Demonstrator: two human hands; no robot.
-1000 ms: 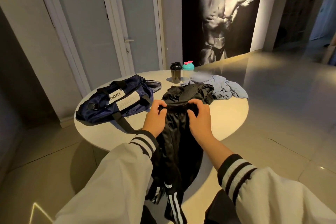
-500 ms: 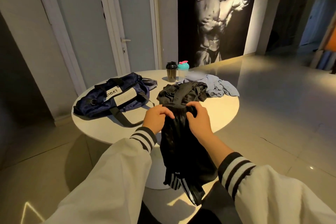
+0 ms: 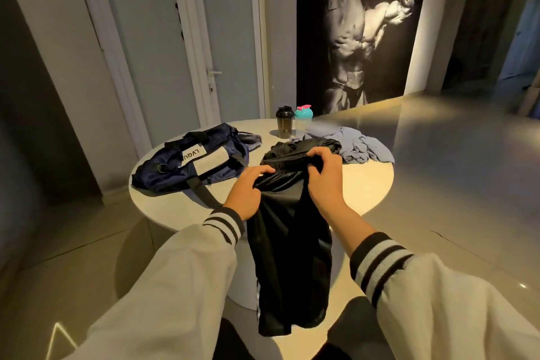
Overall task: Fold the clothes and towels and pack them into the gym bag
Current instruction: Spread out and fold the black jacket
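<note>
On one table (image 3: 368,184): two bottles (image 3: 284,123), one bag (image 3: 175,169); left grip (image 3: 245,193), right grip (image 3: 325,180) clutch garment (image 3: 289,245).

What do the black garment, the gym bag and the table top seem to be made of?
The black garment: thin synthetic, probably polyester; it shines and hangs limp. The gym bag: navy woven fabric, perhaps nylon, slight sheen, black webbing straps. The table top: hard, smooth, pale; material unclear.
</note>
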